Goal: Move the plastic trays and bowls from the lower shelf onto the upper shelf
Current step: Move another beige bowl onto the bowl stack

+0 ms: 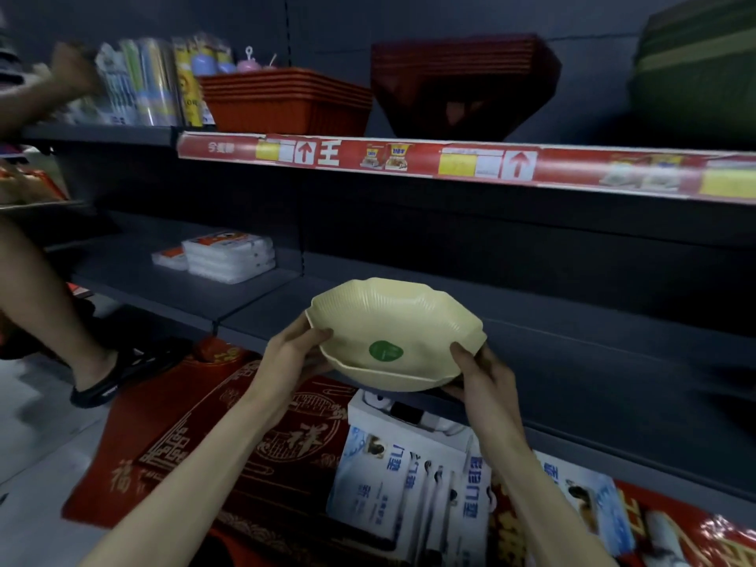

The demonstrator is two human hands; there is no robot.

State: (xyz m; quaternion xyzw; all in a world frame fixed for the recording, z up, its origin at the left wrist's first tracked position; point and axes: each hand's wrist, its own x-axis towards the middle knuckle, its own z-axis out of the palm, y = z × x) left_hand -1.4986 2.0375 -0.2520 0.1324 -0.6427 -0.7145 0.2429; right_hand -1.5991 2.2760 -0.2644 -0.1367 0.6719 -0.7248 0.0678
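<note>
Both hands, left (292, 354) and right (482, 376), grip a cream scalloped bowl (394, 333) by opposite rims at frame centre, before the lower shelf (572, 362)

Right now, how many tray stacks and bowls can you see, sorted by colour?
Orange-red tray stack: 1
Dark red tray stack: 1
Green stack: 1, blurred
Cream bowl, held in left hand and right hand: 1
Total: 4
</note>
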